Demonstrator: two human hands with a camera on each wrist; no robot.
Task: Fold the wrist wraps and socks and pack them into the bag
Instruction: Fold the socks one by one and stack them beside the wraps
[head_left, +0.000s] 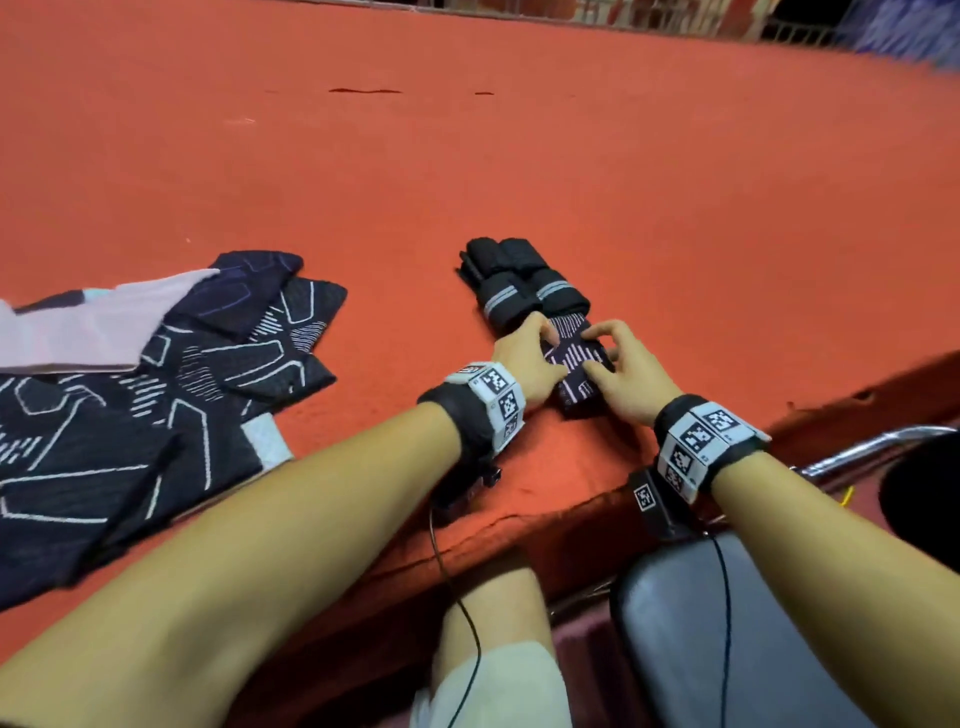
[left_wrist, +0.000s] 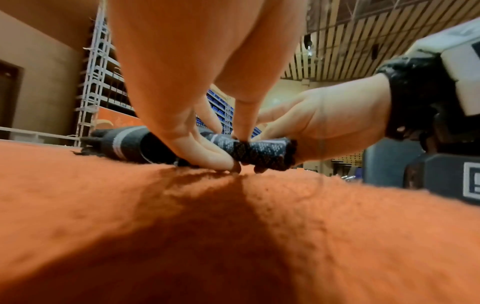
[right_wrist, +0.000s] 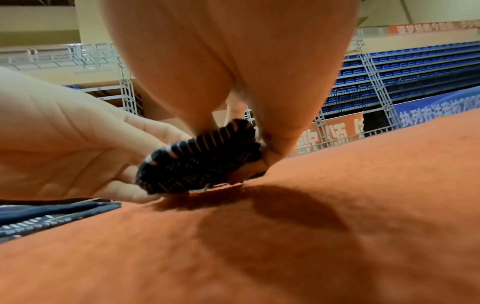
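A folded dark sock (head_left: 576, 374) with white dashes lies near the front edge of the orange carpeted platform (head_left: 519, 171). My left hand (head_left: 530, 353) grips its left side and my right hand (head_left: 618, 364) grips its right side, fingers curled over the top. In the left wrist view the sock bundle (left_wrist: 259, 152) sits pinched between both hands; in the right wrist view the sock (right_wrist: 202, 160) is lifted slightly off the carpet. Just beyond it lie two rolled black wrist wraps (head_left: 519, 286) with grey stripes, side by side. The dark patterned bag (head_left: 156, 395) lies flat at the left.
A pale pink cloth (head_left: 88, 327) lies on the bag's far end. A grey padded seat (head_left: 727, 623) and a metal rail (head_left: 872, 447) stand below the platform edge at the right. Orange carpet stretches far ahead.
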